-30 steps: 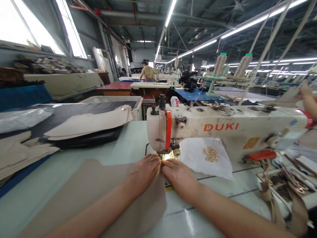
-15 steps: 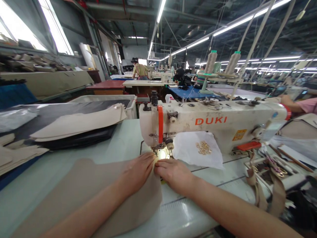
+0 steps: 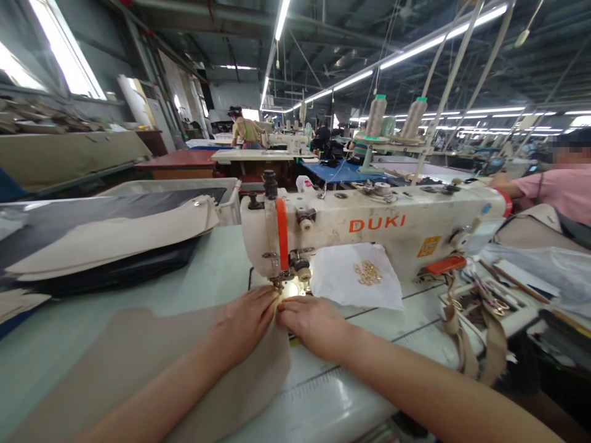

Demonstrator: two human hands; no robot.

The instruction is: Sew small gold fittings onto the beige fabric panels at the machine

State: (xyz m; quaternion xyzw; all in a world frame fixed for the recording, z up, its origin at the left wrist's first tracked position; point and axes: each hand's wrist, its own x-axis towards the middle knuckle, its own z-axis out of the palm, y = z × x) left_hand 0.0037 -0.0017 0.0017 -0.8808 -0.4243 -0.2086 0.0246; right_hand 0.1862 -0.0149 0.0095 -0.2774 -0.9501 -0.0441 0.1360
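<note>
A beige fabric piece (image 3: pixel 152 344) lies on the pale sewing table, its right edge running up to the presser foot (image 3: pixel 278 284) of a white DUKI sewing machine (image 3: pixel 332 209). My left hand (image 3: pixel 244 321) rests over this edge with the fingers together, tips just in front of the needle area. From the right, my right hand (image 3: pixel 313 323) pinches the same edge, its fingertips nearly meeting the left ones. Both thumbs are mostly hidden, and so is the needle point. The machine's lamp lights the spot beside the fingers.
Small gold-coloured metal pieces (image 3: pixel 367 272) lie on a white sheet (image 3: pixel 332 280) by the machine arm. To the right stands a tray (image 3: pixel 517 314) with scissors and straps. Stacked beige and black panels (image 3: pixel 115 237) occupy the left. A co-worker in pink (image 3: pixel 554 191) is beyond the machine.
The view has turned slightly right, so the scene sits further left and more of the co-worker in pink shows. Both hands keep their place on the fabric at the presser foot.
</note>
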